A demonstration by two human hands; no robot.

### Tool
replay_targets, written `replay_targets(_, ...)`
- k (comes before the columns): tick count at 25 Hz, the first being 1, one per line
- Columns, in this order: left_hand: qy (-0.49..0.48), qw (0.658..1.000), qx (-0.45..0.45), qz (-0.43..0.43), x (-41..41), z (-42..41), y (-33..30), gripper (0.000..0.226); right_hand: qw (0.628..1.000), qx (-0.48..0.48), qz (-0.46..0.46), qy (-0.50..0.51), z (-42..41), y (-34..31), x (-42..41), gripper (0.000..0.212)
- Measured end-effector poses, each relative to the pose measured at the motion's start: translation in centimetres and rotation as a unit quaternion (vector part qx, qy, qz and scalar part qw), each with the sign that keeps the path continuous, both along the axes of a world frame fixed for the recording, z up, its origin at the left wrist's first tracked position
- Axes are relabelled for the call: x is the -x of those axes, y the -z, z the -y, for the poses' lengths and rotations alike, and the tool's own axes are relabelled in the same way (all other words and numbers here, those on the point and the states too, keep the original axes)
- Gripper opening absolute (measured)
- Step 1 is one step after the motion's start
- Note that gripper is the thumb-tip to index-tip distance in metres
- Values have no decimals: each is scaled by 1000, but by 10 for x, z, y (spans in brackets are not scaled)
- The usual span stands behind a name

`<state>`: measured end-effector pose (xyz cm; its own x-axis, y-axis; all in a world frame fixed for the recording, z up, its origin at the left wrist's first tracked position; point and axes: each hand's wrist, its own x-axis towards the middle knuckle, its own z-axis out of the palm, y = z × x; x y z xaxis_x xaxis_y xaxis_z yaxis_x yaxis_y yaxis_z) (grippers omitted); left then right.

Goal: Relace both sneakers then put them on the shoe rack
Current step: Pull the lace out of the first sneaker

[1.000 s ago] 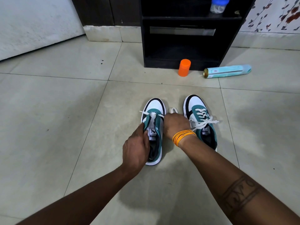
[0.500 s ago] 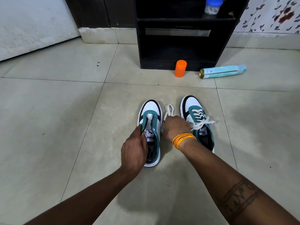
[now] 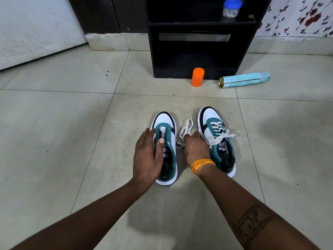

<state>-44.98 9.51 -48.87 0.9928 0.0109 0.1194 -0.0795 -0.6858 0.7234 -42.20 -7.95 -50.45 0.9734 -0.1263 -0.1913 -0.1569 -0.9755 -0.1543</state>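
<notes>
Two green, white and black sneakers stand side by side on the tiled floor, toes pointing away from me. The left sneaker [image 3: 166, 121] has no lace in its eyelets. My left hand [image 3: 146, 156] lies on its left side, fingers straight along the outside and thumb resting on the tongue. The right sneaker [image 3: 213, 121] is laced and tied. A loose white lace [image 3: 186, 128] lies looped on the floor between the shoes. My right hand [image 3: 196, 148] is curled over its near end and grips it. The black shoe rack [image 3: 198, 51] stands beyond them.
An orange bottle [image 3: 197, 77] stands in front of the rack's base. A pale blue spray can [image 3: 245, 79] lies on its side to the right of it. A jar with a blue lid [image 3: 230, 8] sits on an upper shelf. Tiled floor stretches left and right.
The lace has come out of the left sneaker and now lies on the floor. My left hand went from pinching the shoe's collar to lying flat along its side.
</notes>
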Motion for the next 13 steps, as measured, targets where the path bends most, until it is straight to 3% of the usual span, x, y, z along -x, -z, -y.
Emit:
replay_targets(6, 50, 997, 29, 54, -24, 15, -23, 47, 998, -56, 22, -8, 4, -26, 0, 16)
replay_targets(8, 95, 992, 41, 67, -36, 19, -38, 46, 995, -95, 30, -13, 13, -58, -5, 22)
replay_targets(13, 235, 947, 201, -92, -77, 68, -121, 40, 977, -205, 57, -24, 59, -168, -2, 22)
